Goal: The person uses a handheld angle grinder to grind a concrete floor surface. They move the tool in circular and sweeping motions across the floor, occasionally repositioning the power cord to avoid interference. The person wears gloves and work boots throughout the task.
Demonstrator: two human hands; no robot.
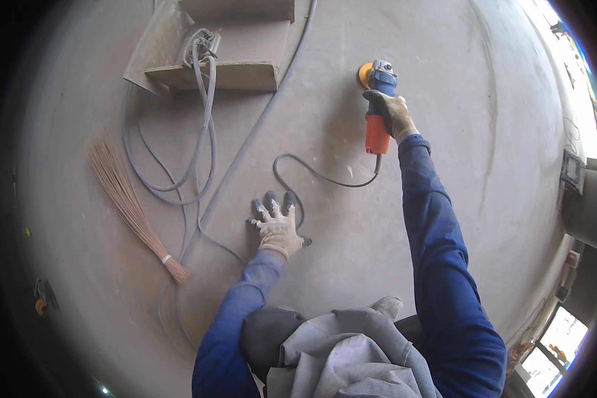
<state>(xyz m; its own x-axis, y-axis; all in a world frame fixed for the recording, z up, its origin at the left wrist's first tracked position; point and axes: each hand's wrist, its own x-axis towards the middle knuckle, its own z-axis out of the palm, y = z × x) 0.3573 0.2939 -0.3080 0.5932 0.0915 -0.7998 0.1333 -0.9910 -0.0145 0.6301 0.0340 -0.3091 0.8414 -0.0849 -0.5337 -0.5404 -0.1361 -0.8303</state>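
Note:
My right hand (393, 111), in a pale work glove, grips a blue and orange angle grinder (378, 106) at arm's length. The grinder's orange disc (364, 74) rests against the grey metal surface (325, 126). Its dark cord (312, 174) loops back toward my left hand (277, 225). That gloved hand lies flat on the surface, fingers spread, holding nothing. Both arms wear blue sleeves.
A straw hand broom (129, 205) lies at the left. Grey hoses (202, 119) coil down from a welded metal bracket (212, 66) at the top. A long cable (259, 126) runs diagonally across the surface. My knees in grey cloth (338, 351) are at the bottom.

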